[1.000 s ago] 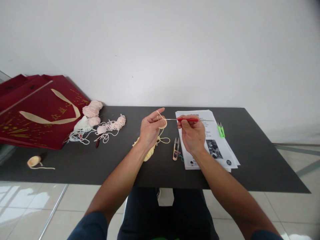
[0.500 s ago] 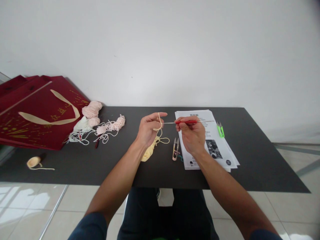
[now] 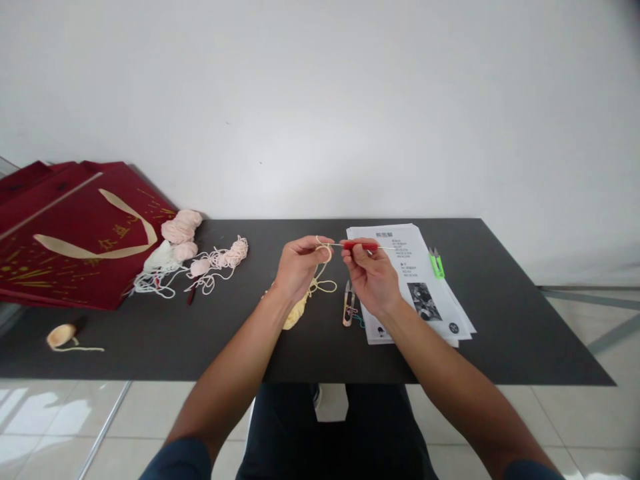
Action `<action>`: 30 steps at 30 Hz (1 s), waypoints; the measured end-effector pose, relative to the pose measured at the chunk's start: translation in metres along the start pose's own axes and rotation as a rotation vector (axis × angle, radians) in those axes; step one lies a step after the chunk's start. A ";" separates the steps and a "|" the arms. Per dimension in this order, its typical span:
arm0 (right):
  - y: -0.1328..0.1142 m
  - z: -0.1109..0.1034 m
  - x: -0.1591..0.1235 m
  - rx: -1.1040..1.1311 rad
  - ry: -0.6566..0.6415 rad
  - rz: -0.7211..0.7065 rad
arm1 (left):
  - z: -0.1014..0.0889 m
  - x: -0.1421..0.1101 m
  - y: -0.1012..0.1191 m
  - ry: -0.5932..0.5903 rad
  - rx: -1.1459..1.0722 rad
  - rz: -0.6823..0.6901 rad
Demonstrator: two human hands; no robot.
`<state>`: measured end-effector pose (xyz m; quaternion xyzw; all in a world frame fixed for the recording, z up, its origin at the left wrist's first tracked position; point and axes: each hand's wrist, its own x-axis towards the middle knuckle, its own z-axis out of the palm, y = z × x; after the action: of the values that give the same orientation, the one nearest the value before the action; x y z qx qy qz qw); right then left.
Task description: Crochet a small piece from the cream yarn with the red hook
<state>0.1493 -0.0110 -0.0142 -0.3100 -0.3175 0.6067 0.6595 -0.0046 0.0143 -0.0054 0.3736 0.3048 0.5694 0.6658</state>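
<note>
My left hand is closed in a pinch on a loop of pale yellow yarn, held above the black table. The strand hangs down to a small yellow yarn bundle lying under my left wrist. My right hand grips a red-handled crochet hook, its thin metal tip pointing left into the yarn loop at my left fingertips. The two hands are close together, almost touching.
Small thread snips lie just below my right hand. Printed sheets and green snips sit to the right. Pink and white yarn tangles, a red gift bag and a small yarn roll are on the left.
My right hand moved left with the hook, bringing its tip into the yarn loop. My left fingers curled from spread into a pinch on the yarn. The view shifted slightly.
</note>
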 end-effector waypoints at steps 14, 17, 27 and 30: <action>0.003 0.012 -0.009 -0.056 0.051 -0.130 | 0.007 -0.002 -0.009 0.127 0.228 0.168; 0.003 0.011 -0.008 -0.076 0.053 -0.164 | 0.007 -0.003 -0.008 0.131 0.267 0.185; 0.005 -0.002 -0.005 -0.170 0.051 -0.346 | 0.006 -0.003 -0.009 0.215 0.299 0.286; 0.006 -0.004 -0.004 -0.208 0.047 -0.372 | 0.007 -0.003 -0.009 0.229 0.301 0.304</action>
<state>0.1488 -0.0146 -0.0217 -0.3262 -0.4147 0.4310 0.7320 0.0053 0.0092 -0.0092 0.4433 0.4001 0.6498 0.4702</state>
